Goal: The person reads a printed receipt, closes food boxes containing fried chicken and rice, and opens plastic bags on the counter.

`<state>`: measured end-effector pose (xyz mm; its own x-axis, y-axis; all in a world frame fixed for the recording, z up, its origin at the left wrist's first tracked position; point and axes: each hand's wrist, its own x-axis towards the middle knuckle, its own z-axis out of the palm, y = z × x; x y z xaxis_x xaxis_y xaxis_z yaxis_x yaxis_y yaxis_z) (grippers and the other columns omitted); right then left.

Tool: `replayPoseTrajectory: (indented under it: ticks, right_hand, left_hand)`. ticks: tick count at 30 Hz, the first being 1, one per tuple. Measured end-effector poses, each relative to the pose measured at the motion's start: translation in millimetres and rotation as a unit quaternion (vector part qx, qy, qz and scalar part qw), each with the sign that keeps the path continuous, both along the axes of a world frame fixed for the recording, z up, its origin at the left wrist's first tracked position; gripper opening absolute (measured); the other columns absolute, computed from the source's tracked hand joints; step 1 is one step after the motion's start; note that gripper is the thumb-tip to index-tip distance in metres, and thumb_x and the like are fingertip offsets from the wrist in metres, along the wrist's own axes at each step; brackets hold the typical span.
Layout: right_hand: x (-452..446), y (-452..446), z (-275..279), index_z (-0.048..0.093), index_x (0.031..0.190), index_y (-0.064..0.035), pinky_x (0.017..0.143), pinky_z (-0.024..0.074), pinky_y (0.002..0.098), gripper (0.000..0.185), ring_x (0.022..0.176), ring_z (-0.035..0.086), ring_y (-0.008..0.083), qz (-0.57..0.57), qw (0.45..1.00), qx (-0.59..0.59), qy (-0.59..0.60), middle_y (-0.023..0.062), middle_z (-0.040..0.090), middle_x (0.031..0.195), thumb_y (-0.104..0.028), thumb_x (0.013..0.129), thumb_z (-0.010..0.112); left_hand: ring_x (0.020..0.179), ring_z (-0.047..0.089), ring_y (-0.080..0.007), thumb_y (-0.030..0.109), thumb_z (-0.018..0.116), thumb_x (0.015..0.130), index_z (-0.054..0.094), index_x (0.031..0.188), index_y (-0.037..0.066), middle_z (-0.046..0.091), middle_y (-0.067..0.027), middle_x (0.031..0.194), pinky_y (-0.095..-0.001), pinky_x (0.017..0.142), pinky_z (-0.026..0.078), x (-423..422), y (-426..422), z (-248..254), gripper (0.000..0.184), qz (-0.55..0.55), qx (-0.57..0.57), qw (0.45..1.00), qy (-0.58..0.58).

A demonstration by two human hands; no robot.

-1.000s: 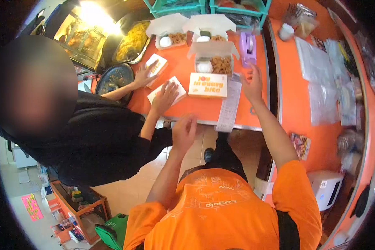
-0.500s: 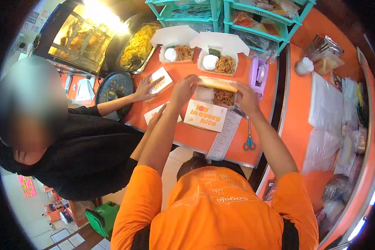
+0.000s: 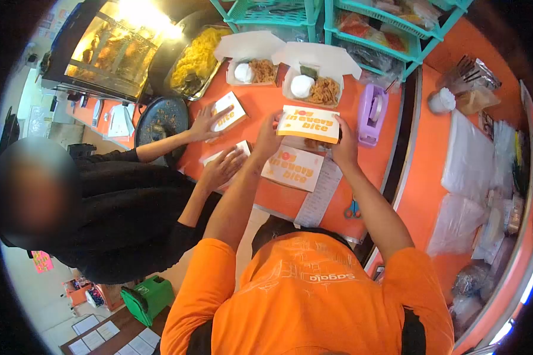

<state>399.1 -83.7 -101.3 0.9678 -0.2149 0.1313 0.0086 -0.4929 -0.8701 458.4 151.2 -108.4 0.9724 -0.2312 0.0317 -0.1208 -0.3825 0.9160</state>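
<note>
A white takeout box lid [image 3: 307, 125] printed with "joy in every bite" tilts down over an open box of fried food, part of which shows below its front edge. My left hand [image 3: 269, 139] grips the lid's left side, and my right hand [image 3: 344, 145] has its fingers closed on the right side. Just in front lies a closed printed box [image 3: 293, 168]. Behind the lid stand two open boxes, one at the right [image 3: 311, 90] and one at the left [image 3: 252, 71], each with a white round portion and brown fried pieces.
A co-worker's two hands, one [image 3: 205, 123] farther back, rest on closed boxes at the left. Right of the boxes are a purple tape dispenser [image 3: 371, 118] and scissors [image 3: 353, 209]. A long printed paper [image 3: 318, 198] lies near the counter edge. Teal racks [image 3: 413, 59] stand behind.
The lid has swung down towards me, so its printed face now shows and most of the food is covered. The co-worker's nearer hand now lies over a closed box.
</note>
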Motion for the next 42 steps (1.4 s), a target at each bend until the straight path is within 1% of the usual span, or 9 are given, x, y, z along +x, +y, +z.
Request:
replayPoseTrajectory:
  ticks: [9,14,17,22,29,31,34,38,42]
  right_hand:
    - [-5,4,15,0.048,0.136,-0.0111,0.092,0.0474,0.0383,0.045,0.114,0.06,0.0316,-0.019,0.999,-0.018,0.019,0.0188,0.062,0.121,-0.003,0.092,0.053]
    - [-8,10,33,0.045,0.139,-0.0118,0.099,0.0443,0.0386,0.049,0.122,0.054,0.0326,-0.011,1.0,-0.01,0.005,0.018,0.053,0.135,-0.001,0.092,0.051]
    - [-13,7,19,0.043,0.14,-0.0122,0.096,0.0463,0.0406,0.056,0.119,0.056,0.0345,0.038,0.998,-0.039,-0.029,0.0196,0.056,0.13,-0.001,0.087,0.053]
    - [-16,9,14,0.044,0.139,-0.0118,0.097,0.0451,0.0413,0.057,0.121,0.054,0.035,0.031,0.999,-0.019,0.0,0.0209,0.056,0.13,0.004,0.085,0.053]
    - [-17,2,15,0.042,0.14,-0.0121,0.102,0.0413,0.0404,0.057,0.125,0.052,0.0341,0.047,0.999,-0.01,0.026,0.0216,0.053,0.133,0.006,0.087,0.049]
    - [-14,1,13,0.042,0.141,-0.0122,0.103,0.0408,0.0402,0.058,0.125,0.051,0.0339,0.051,0.998,-0.017,0.015,0.0214,0.053,0.133,0.007,0.087,0.049]
    - [-14,0,10,0.042,0.141,-0.0117,0.102,0.041,0.0403,0.058,0.125,0.051,0.034,0.048,0.999,-0.013,0.022,0.0209,0.053,0.133,0.008,0.087,0.048]
    - [-13,0,22,0.043,0.14,-0.0096,0.103,0.0408,0.0408,0.058,0.125,0.051,0.0347,0.054,0.998,0.001,0.032,0.0209,0.052,0.135,0.009,0.086,0.048]
    - [-13,-3,16,0.042,0.141,-0.0086,0.105,0.0397,0.0406,0.06,0.129,0.047,0.0351,0.064,0.997,-0.006,0.037,0.0212,0.048,0.139,0.01,0.084,0.05]
  left_hand:
    - [0.112,0.059,-0.0214,-0.007,0.061,0.086,0.045,0.133,-0.003,0.059,-0.0168,0.123,-0.0313,0.095,0.047,-3,-4,1,0.05,0.007,-0.071,0.997,-0.038]
    - [0.115,0.059,-0.0223,-0.004,0.059,0.087,0.049,0.134,0.0,0.061,-0.0169,0.125,-0.0315,0.097,0.046,-2,-7,3,0.048,0.042,-0.031,0.999,0.005]
    - [0.11,0.063,-0.0251,-0.006,0.055,0.087,0.05,0.131,-0.002,0.064,-0.0192,0.119,-0.033,0.092,0.05,-3,-6,9,0.045,0.06,0.023,0.997,-0.037]
    - [0.109,0.063,-0.024,-0.007,0.057,0.086,0.052,0.13,0.001,0.062,-0.0176,0.121,-0.0319,0.091,0.05,2,-5,-12,0.045,0.058,-0.103,0.992,0.048]
    - [0.11,0.06,-0.0211,-0.006,0.058,0.087,0.048,0.132,0.0,0.06,-0.0151,0.123,-0.0303,0.09,0.049,6,-9,-20,0.046,0.046,-0.07,0.996,0.017]
    - [0.111,0.059,-0.0212,-0.003,0.058,0.089,0.048,0.132,-0.001,0.059,-0.0159,0.124,-0.0303,0.092,0.048,11,-12,-19,0.044,0.036,-0.209,0.975,0.061]
    - [0.108,0.06,-0.0236,-0.009,0.051,0.088,0.05,0.128,-0.004,0.06,-0.0173,0.118,-0.0316,0.093,0.048,6,-17,-5,0.04,0.06,-0.124,0.99,-0.01]
    - [0.109,0.059,-0.0251,-0.006,0.052,0.089,0.051,0.127,-0.004,0.06,-0.0189,0.118,-0.0318,0.094,0.047,7,-16,-8,0.038,0.061,-0.135,0.988,0.035]
    - [0.114,0.058,-0.0331,-0.004,0.056,0.086,0.051,0.128,-0.005,0.057,-0.0225,0.124,-0.0365,0.097,0.046,6,-12,5,0.043,0.028,-0.001,0.999,-0.037]
